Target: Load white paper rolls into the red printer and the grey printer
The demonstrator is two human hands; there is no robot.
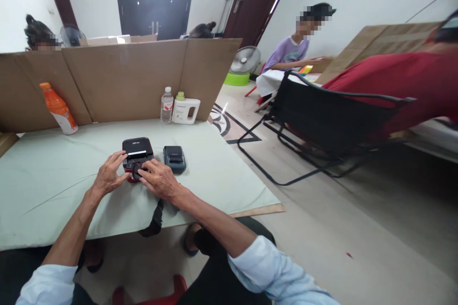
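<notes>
A small black and red device [137,145], which looks like a portable label printer with its lid raised, rests on the pale green tabletop [89,145]. My left hand [109,174] grips its left side, fingertips at the upper edge and thumb near the front. Over its front right part, my right hand [159,180] has bent fingers closed on a dark round piece [136,169], possibly a roll. Whether that piece is attached is hidden by the fingers. A second, dark grey device [174,159] of similar shape lies just to the right, untouched.
An upright cardboard panel [125,83] borders the table's far side. Before it stand an orange bottle [59,108], a clear bottle [166,106] and a white jug [184,110]. A black strap [154,221] hangs at the near edge. Other people sit beyond; a black chair [322,109] is rightward.
</notes>
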